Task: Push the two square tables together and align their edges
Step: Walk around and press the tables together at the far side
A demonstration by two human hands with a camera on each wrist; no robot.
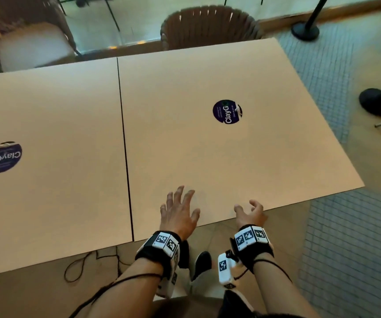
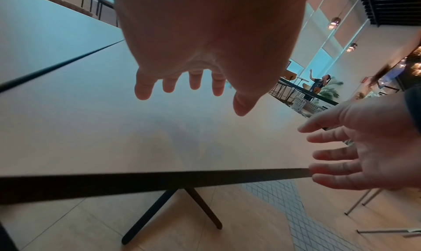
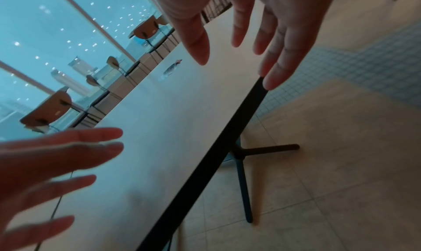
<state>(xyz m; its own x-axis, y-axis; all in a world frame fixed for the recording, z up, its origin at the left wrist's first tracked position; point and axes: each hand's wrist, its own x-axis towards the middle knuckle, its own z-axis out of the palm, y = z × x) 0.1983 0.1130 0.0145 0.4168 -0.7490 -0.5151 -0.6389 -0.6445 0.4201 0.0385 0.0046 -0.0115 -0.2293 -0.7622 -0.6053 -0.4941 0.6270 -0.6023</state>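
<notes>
here, left hand [image 1: 180, 212] spread above right table [image 1: 231, 157], right hand [image 1: 251, 213] loose-fingered at its near edge

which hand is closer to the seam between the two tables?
Left. The left hand hovers over the right table near its front edge, a short way right of the seam. The right hand is at that edge, farther right.

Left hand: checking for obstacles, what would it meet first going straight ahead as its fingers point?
The left hand looks free over the bare beige right-hand tabletop; its height is unclear.
</notes>
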